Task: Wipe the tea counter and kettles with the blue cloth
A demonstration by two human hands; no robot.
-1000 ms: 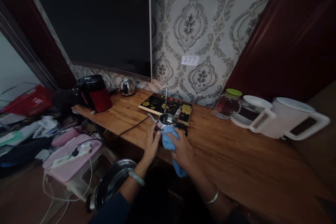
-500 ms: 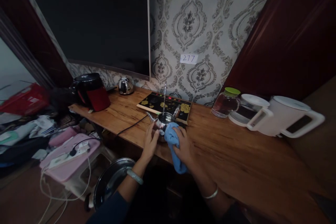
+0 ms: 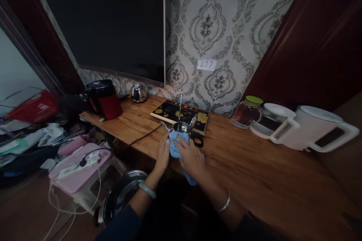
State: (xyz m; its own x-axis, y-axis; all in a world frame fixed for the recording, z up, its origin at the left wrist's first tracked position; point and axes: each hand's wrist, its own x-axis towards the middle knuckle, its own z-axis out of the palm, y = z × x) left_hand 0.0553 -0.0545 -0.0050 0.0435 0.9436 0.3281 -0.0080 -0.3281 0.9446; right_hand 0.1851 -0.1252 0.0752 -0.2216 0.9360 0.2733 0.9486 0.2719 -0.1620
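the small metal kettle [image 3: 182,127] was between my hands, close by the front edge of the wooden tabletop [image 3: 240,169], its mouth open upward; i couldn't tell what, if anything, was inside, and the cloth and my fingers hid its base. my left hand [image 3: 162,152] lay along its left side below the spout, fingers nearly straight and close together, not wrapped around anything. my right hand [image 3: 192,156] was half curled over the blue cloth [image 3: 175,147], pressing it to the kettle's front, with a tail hanging under my palm. a black loop handle [image 3: 198,139] stuck out just right of the kettle.

right behind, a flowered black cooker panel [image 3: 164,111] and an upright metal tap [image 3: 180,107] limited the room; rightward, a wide stretch of wood gave my elbow space. farther back on that side stood a green-lidded glass jug [image 3: 245,115], a white-handled jug [image 3: 271,118] and a white pitcher [image 3: 311,128]; the glass one was see-through, its contents unclear. below the edge, left of my forearm, was a dark shiny basin [image 3: 120,196].
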